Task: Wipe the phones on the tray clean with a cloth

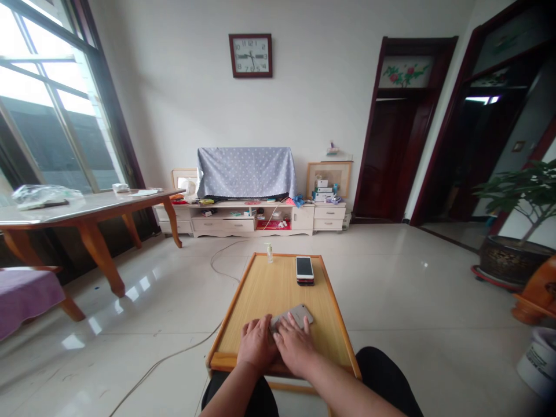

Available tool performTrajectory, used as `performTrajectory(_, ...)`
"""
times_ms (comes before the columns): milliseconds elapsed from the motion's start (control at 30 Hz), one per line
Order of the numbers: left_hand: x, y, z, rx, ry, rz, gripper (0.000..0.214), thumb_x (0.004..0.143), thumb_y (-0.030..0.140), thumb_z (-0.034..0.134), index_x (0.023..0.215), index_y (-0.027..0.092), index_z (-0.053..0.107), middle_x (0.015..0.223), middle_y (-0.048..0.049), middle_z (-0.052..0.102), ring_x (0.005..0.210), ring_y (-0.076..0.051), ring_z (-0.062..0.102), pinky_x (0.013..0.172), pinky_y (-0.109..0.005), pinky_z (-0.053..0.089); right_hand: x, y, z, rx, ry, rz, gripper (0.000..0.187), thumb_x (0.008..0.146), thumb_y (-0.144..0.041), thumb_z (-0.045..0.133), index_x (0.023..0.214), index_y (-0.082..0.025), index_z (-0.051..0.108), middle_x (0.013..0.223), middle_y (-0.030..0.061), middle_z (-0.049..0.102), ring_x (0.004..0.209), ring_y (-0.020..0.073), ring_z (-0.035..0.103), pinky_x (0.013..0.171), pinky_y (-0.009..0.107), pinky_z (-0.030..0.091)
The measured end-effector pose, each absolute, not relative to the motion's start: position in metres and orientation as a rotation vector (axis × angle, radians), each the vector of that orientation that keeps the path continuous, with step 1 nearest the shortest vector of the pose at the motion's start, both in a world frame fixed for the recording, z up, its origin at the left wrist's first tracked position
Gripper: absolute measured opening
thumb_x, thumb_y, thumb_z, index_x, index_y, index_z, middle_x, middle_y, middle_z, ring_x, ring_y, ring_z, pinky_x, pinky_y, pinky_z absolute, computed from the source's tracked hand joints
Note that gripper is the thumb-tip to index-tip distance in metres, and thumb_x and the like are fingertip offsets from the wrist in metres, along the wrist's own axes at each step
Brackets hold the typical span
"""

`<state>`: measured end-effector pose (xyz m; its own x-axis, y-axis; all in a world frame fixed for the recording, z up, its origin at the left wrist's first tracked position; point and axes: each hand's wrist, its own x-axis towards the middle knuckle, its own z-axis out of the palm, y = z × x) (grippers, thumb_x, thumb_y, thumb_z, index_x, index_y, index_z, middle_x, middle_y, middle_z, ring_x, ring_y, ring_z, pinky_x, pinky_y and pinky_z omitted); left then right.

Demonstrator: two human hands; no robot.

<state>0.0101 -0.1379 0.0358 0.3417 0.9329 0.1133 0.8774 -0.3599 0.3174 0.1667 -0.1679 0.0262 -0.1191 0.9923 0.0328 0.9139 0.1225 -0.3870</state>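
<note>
A grey smartphone (303,313) lies back side up and slanted on the small wooden table (243,301). My left hand (256,344) is at its near left end, fingers curled round the edge. Across the phone's back rests my right hand (295,346), its fingers stretched out and slightly spread. Both hands cover the lower left part of the phone. Farther up the table, a white phone (304,267) with a dark screen lies on top of a stack of phones. A small clear pump bottle (270,253) stands at the far edge.
A raised rim (334,307) runs round the small table. A cable (174,354) trails over the floor at left. A long table (99,202) stands by the window, a low cabinet (304,219) along the wall, and a potted plant (508,260) and bucket (538,359) at right.
</note>
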Motion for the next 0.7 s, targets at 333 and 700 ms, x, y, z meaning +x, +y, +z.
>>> performTrajectory(333, 0.013, -0.14, 0.037, 2.394, 1.653, 0.415, 0.056, 0.082, 0.044, 0.055, 0.135, 0.028, 0.05, 0.136, -0.0063, 0.062, 0.129, -0.026, 0.049, 0.112, -0.04, 0.026, 0.172, -0.17, 0.031, -2.003, -1.997, 0.387, 0.059, 0.104, -0.051, 0.015, 0.151, -0.028, 0.043, 0.16, 0.0038, 0.037, 0.153, 0.0262, 0.017, 0.121, 0.061, -0.001)
performTrajectory(700, 0.013, -0.141, 0.039, 2.409, 1.668, 0.391, 0.065, 0.076, 0.052, 0.061, 0.135, 0.028, 0.05, 0.134, -0.0065, 0.063, 0.129, -0.028, 0.049, 0.111, -0.04, 0.028, 0.209, -0.167, 0.043, -2.213, -1.773, 0.388, 0.057, 0.104, -0.049, 0.014, 0.146, -0.034, 0.049, 0.16, -0.0016, 0.035, 0.153, 0.0295, 0.011, 0.118, 0.067, 0.004)
